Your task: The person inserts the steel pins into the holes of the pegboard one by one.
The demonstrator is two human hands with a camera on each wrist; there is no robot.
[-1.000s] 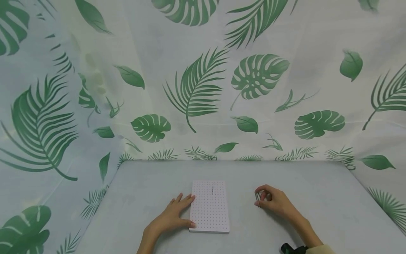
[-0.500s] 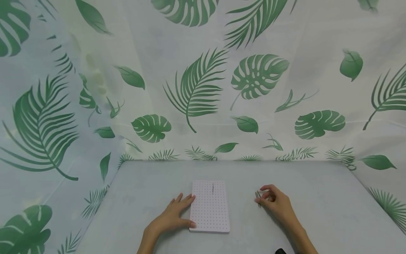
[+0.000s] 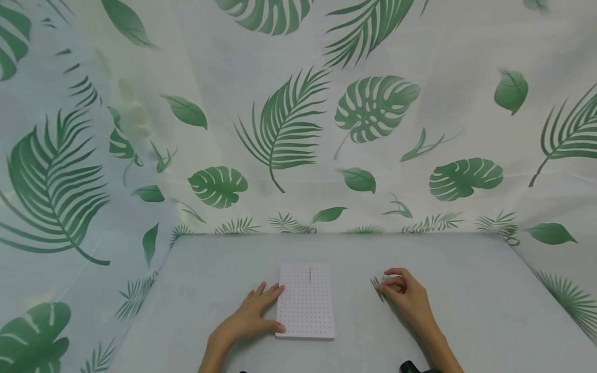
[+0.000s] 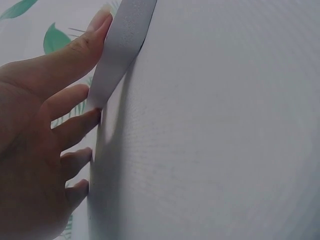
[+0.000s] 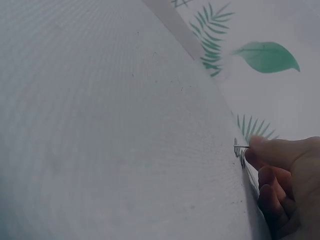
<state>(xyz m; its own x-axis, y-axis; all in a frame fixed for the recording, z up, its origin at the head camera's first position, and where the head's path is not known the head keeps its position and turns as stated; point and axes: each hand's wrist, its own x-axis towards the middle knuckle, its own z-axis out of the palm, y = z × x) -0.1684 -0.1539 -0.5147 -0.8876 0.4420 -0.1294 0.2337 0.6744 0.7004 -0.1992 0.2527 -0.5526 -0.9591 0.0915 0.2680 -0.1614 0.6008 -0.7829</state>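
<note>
My left hand (image 3: 249, 313) lies spread at the left side of a white board (image 3: 305, 311) full of small holes. Its thumb and index finger touch the board's edge; in the left wrist view the thumb (image 4: 82, 47) lies along the board's side wall (image 4: 120, 50). Near the board's far end a thin dark pin (image 3: 310, 275) shows in the grid. To the right of the board, my right hand (image 3: 408, 296) pinches a thin metal pin (image 5: 241, 146) between thumb and index finger, the other fingers curled. Several thin pins (image 3: 377, 288) lie on the table beside its fingertips.
The pale grey table (image 3: 224, 259) runs back to a white curtain (image 3: 308, 202) printed with green leaves, which also hangs at both sides. A black object (image 3: 409, 367), partly cut off, sits by the right wrist at the bottom edge.
The right thumb and index finger have closed on one pin and drawn slightly right of the others. The pins lie more spread. The left hand stays at the board; the view shifts slightly.
</note>
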